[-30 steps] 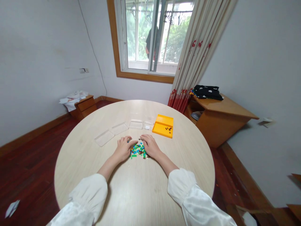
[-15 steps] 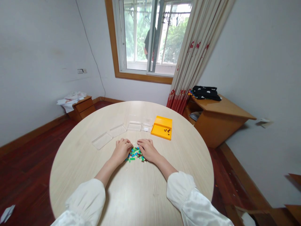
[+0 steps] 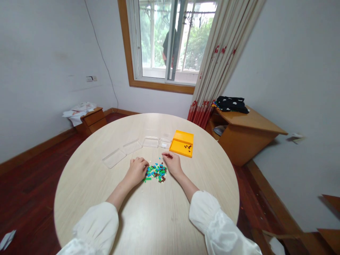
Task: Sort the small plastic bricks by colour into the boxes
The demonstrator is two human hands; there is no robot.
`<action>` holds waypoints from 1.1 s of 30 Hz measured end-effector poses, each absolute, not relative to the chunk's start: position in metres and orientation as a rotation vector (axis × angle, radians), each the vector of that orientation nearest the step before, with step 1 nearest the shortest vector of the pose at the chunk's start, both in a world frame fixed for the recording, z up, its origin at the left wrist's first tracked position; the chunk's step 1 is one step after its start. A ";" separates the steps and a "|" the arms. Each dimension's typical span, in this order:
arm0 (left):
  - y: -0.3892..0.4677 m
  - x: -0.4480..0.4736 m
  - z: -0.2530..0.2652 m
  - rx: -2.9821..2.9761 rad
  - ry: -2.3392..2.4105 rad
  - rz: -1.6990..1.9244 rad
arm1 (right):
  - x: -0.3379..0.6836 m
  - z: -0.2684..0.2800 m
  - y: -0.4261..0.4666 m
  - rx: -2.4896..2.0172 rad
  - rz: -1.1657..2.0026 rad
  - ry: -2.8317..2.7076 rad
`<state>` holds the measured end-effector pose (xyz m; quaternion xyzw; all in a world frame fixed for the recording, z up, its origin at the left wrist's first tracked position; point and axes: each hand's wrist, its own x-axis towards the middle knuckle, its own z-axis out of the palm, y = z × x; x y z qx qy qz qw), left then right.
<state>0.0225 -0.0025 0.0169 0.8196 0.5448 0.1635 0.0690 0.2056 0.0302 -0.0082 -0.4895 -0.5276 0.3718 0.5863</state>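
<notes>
A pile of small building bricks in green, blue, brown and pale colours (image 3: 156,171) lies on the round table. My left hand (image 3: 138,169) rests at the pile's left edge with its fingers curled; its fingertips are partly hidden, and I cannot make out what they hold. Above the pile's right side is my right hand (image 3: 172,163), thumb and fingers pinched together. Something dark shows between them, too small to name. Just beyond that hand stands an open yellow case (image 3: 181,153) with several brown bricks (image 3: 189,147) inside.
Several clear plastic boxes (image 3: 114,158) stand in an arc along the far side of the round table (image 3: 159,219). A wooden desk (image 3: 255,122) with dark cloth is at the right. Papers lie on a small cabinet (image 3: 94,117) at the left. A window is ahead.
My right hand has drawn away from the pile, up and to the right towards the yellow case, its fingers now pinched. More of the pile shows. My left hand has hardly moved.
</notes>
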 end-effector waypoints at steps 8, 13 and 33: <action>-0.007 0.030 0.023 2.369 1.763 0.437 | 0.219 -0.003 0.035 -1.130 0.905 -1.034; -0.009 0.033 0.021 2.360 1.802 0.437 | 0.242 -0.001 0.043 -1.160 0.751 -0.858; -0.005 0.035 0.008 1.414 1.282 1.255 | 0.206 -0.004 0.007 -1.091 0.692 -1.456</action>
